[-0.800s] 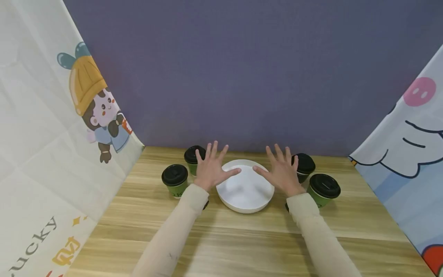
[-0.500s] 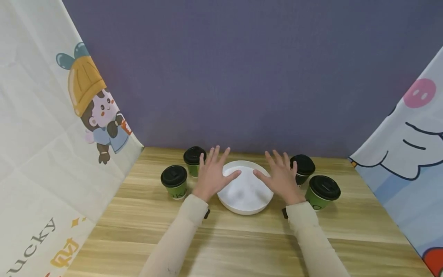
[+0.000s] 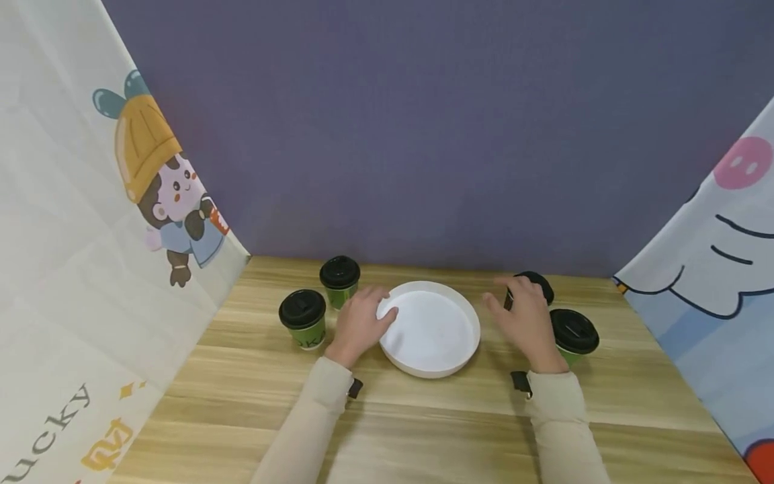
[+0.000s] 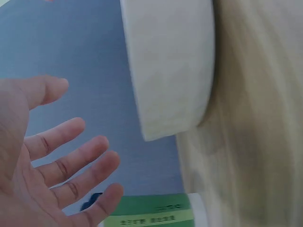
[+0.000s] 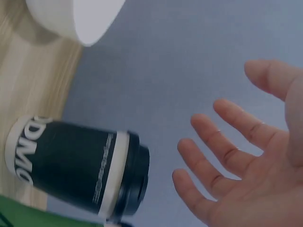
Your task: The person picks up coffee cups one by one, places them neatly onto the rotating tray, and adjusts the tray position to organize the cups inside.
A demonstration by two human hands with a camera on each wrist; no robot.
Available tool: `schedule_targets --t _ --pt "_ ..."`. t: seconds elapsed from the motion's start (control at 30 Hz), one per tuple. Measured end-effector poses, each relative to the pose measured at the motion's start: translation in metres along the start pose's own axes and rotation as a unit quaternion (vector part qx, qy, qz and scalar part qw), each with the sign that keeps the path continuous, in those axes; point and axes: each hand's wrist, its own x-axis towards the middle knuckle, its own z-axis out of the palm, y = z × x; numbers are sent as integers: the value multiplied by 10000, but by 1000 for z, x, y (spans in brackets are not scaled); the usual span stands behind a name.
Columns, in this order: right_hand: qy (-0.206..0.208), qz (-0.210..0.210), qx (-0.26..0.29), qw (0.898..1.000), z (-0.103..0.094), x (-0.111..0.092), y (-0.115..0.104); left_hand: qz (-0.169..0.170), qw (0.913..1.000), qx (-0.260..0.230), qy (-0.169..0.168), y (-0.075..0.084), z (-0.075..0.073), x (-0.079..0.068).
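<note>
A round white dish (image 3: 429, 329) with a low rim sits mid-table. At its left side hovers my left hand (image 3: 359, 324), fingers loosely bent and gripping nothing; the left wrist view shows a gap between the fingers (image 4: 97, 165) and the dish wall (image 4: 170, 66). My right hand (image 3: 526, 324) is apart from the dish on the right, over the dark cup (image 3: 537, 279) with a black lid. In the right wrist view its relaxed fingers (image 5: 222, 146) stand off from that dark, white-lettered cup (image 5: 71, 163) and hold nothing.
Two green cups with black lids, a nearer one (image 3: 304, 319) and a farther one (image 3: 340, 281), stand left of the dish. Another green cup (image 3: 573, 333) stands at the right. A purple-grey panel (image 3: 423, 134) rises behind the wooden table (image 3: 435, 430); printed cloths flank it.
Both hands have dropped from spread fingers above the dish to a looser bend. The right hand has moved right, away from the dish. Dish and cups stay in place.
</note>
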Motion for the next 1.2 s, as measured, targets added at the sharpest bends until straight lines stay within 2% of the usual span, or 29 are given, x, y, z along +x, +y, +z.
schedule_targets --t 0.2,0.37,0.6,0.7,0.83,0.97,1.1,1.2 --pt "146 46 65 9999 -12 -2 8 -147 9999 -64 -6 -10 2 -3" --pt "-65 144 34 9999 -26 -5 15 -378 9990 -213 -124 -19 4 -6" --pt "-225 211 -168 9994 -49 -7 39 -468 9971 -81 -598 -25 0 -7" --pt "-374 366 -349 9980 -58 -8 51 -545 9947 -19 -868 -24 -2 -7" --pt "-906 771 -444 9919 -72 -10 63 -596 9910 -11 -1199 -23 -5 -7" --pt "-1618 1076 -358 9803 -85 -15 73 -626 9869 -6 -1485 -23 -7 -7" --pt "-2152 1216 -290 9685 -89 -18 79 -656 9833 -15 -1697 -24 -6 -8" --pt "-2364 1200 -314 9637 -89 -19 83 -705 9791 -63 -1907 -25 -6 -10"
